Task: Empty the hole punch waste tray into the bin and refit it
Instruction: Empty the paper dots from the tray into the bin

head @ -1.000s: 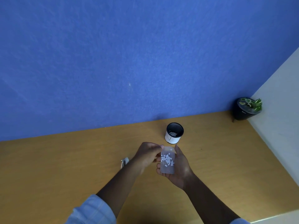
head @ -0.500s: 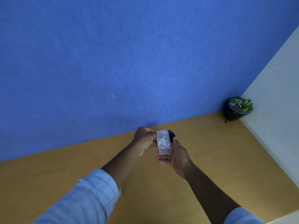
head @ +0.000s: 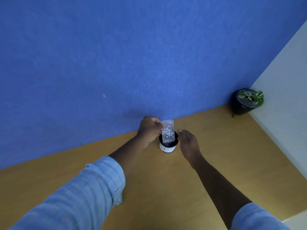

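Observation:
My left hand grips the clear plastic waste tray by its upper left edge. The tray is tilted nearly upright, with white paper dots clustered in its middle. Its lower end sits over the black mouth of the small white bin on the wooden desk. My right hand is just right of the bin, fingers apart, off the tray and holding nothing. A small metal part of the hole punch peeks out under my left sleeve; the rest is hidden.
A blue partition wall rises right behind the bin. A black pot with a green plant stands in the far right corner beside a white wall. The desk's front right edge is near my right sleeve.
Both hands carried the tray forward to the bin. My right hand has let go of the tray and moved to the right of the bin; the left hand now holds it alone, tilted over the opening.

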Tool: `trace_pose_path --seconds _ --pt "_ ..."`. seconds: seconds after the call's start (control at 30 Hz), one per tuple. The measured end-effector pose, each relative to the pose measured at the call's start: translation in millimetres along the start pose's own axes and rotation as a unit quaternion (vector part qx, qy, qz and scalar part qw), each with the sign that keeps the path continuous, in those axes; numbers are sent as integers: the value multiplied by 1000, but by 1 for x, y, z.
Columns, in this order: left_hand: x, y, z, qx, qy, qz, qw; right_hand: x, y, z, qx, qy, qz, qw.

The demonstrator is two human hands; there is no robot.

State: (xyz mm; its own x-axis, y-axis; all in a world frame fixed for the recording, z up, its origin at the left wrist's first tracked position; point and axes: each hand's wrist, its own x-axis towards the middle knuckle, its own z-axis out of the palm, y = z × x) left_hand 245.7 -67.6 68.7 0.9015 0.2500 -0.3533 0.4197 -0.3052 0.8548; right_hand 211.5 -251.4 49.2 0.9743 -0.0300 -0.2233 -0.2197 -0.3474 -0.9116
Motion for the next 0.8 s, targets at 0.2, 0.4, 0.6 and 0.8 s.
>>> trace_pose_path --seconds 0.2,0.4,0.6,0.8 --pt "8 -5 8 38 12 29 999 14 2 -1 10 -57 68 996" --pt "11 -14 12 69 22 70 995 15 7 0 10 -104 74 992" --pt "8 -16 16 98 11 116 988 13 5 -1 3 -93 104 990" --pt "2 -20 20 121 0 157 980 11 7 1 -5 -98 88 991"
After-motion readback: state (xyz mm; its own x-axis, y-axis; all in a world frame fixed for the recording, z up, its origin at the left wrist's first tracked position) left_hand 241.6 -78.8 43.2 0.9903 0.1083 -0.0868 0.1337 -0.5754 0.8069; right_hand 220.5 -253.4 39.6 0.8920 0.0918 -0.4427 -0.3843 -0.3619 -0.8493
